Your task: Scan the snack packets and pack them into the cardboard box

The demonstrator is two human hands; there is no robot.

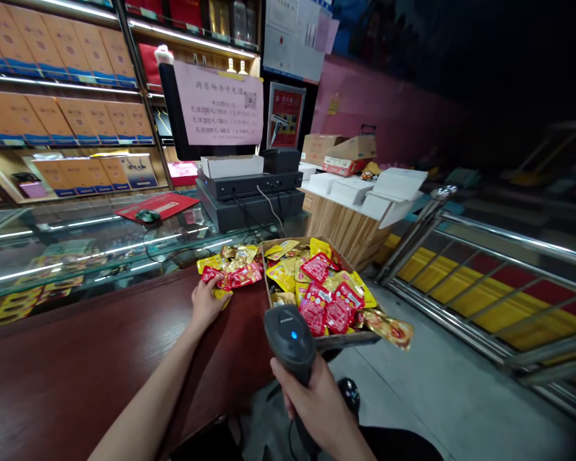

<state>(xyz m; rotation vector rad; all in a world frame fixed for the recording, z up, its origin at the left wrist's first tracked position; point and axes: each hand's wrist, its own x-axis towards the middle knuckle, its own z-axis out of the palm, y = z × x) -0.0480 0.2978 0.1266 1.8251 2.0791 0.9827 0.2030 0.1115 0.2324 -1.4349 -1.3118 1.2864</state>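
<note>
My right hand [319,403] is wrapped round the handle of a dark grey barcode scanner [288,336]; a blue light glows on its top. The scanner head is in front of the near edge of an open cardboard box [267,288] full of red, yellow and gold snack packets [338,307]. On the dark red wooden counter [100,358], my left hand [208,301] has its fingers closed on a small yellow snack packet [224,296]. It is at the near left side of a pile of similar packets [240,262] left of the box. One gold packet [392,328] sticks out over the box's right corner.
Behind the pile is a glass display counter [96,240] with a mouse [147,216] on a red mat. A black cash-register unit [254,195] and a screen with a pink notice [221,105] stand beyond. Metal railings [499,288] rise at right. Boxes fill the shelves at left.
</note>
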